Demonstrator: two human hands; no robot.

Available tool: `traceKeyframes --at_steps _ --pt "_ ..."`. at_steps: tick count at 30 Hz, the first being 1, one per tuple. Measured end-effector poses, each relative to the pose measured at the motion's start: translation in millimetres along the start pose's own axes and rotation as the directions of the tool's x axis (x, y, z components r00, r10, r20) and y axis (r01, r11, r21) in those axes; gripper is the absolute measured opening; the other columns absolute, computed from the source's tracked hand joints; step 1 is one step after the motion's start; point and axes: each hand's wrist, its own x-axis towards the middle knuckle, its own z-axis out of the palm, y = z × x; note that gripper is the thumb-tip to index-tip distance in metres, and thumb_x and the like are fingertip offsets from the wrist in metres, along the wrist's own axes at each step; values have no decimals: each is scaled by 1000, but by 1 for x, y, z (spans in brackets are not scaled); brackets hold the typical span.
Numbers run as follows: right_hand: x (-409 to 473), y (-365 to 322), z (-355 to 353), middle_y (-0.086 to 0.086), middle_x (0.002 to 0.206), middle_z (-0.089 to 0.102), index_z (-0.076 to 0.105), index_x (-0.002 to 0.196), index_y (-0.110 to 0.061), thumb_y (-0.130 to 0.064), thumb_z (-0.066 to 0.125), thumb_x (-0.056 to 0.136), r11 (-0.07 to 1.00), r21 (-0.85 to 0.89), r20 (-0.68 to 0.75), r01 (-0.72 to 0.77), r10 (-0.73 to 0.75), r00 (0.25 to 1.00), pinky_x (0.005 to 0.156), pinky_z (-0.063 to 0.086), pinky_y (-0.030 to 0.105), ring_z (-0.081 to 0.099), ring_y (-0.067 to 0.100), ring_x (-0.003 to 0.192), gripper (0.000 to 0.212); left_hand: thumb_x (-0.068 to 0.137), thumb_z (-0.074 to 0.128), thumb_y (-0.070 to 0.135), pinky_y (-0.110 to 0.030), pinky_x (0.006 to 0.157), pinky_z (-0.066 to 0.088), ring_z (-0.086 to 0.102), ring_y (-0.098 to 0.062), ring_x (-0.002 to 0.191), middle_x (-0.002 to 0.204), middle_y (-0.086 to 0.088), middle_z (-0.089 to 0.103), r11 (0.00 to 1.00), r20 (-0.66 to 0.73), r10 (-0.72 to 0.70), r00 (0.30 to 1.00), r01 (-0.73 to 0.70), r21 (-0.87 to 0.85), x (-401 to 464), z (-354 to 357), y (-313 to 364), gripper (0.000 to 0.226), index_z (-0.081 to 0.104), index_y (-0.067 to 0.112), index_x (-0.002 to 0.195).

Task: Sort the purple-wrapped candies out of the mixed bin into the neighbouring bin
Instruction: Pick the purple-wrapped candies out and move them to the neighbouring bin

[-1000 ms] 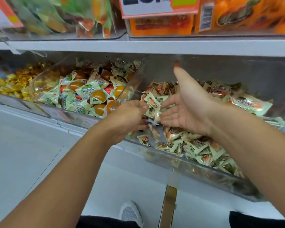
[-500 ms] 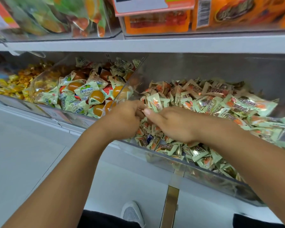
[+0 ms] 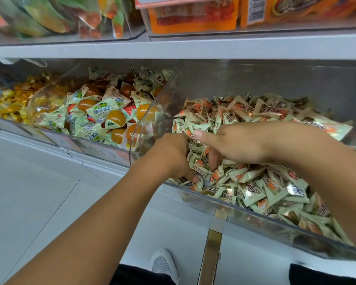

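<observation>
Pale green wrappers with orange print fill the clear plastic bin on the right (image 3: 255, 208), and both hands dig into its front left corner. No purple-wrapped candy shows on top of the pile; I judge that any such candy lies under the green ones, so the step in hand is searching. To do it well, the hands should spread the pile sideways in thin layers, away from the low front wall, so nothing spills to the floor, and lift out only a piece whose colour is seen clearly.

Left hand (image 3: 169, 155) is curled, fingers buried among the wrappers near the front edge; whether it grips a candy I cannot tell. Right hand (image 3: 232, 142) lies on the pile with the knuckles up, its thumb pointing left and the fingers pushed down between candies; their ends are hidden too. The neighbouring clear bin with round orange sweets (image 3: 138, 140) stands just beside, on the left.
</observation>
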Motion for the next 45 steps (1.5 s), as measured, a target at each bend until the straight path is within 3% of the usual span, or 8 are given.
traceKeyframes --at_steps 7,15,22,32,35,39,42,45 --pt "-4 0 3 4 140 57 77 102 -20 -64 5 98 1000 7 -45 19 -19 999 108 28 34 47 18 132 84 67 91 33 -43 94 52 60 -28 106 118 -6 62 1000 44 -3 999 4 -29 7 8 -2 83 43 14 133" --pt "-6 6 -1 5 100 74 73 99 -17 -65 18 98 994 94 -156 56 -41 987 65 48 27 69 18 74 73 76 86 21 -35 71 56 66 -25 86 96 -6 66 974 -51 -31 998 19 -226 -28 -28 -9 42 50 25 96" --pt "-36 16 -13 16 88 74 68 111 -9 -23 65 94 741 626 -232 244 -122 965 70 62 28 73 16 71 22 81 76 -1 -48 76 58 68 -30 71 76 -10 73 595 -280 209 937 -349 -724 -59 -29 8 37 47 12 100" --pt "-170 130 -6 8 57 57 73 94 -5 -19 69 92 753 656 -553 43 442 707 41 35 17 47 9 42 14 88 75 23 -36 76 59 70 -19 80 91 0 71 453 -425 460 780 -618 -642 -63 5 123 16 64 21 100" --pt "-204 172 0 18 78 63 70 99 2 -22 66 96 726 662 -512 -187 620 595 51 51 22 58 16 58 24 89 73 25 -27 77 57 69 -16 82 92 5 70 483 -414 521 746 -658 -577 -69 7 143 11 66 26 97" --pt "-205 167 -2 24 107 68 68 97 0 -27 55 100 754 133 -614 -643 572 544 84 51 38 60 35 89 30 94 65 29 -33 85 52 66 -16 95 102 8 69 761 -477 402 781 -575 -300 -58 -3 124 12 67 28 106" --pt "-172 100 -1 12 104 73 73 102 -10 -21 58 94 955 45 -804 -294 209 557 88 52 39 65 31 99 20 98 55 24 -35 93 48 56 -31 119 136 -9 57 970 -365 179 914 -227 -92 -38 -14 70 40 53 18 137" --pt "-125 34 13 -7 132 63 64 130 -25 -26 51 101 996 -55 -676 75 -92 731 102 43 33 56 14 122 32 102 45 29 -40 112 35 37 -33 138 154 -17 33 996 -126 53 991 -43 79 -21 -8 22 52 36 6 147"
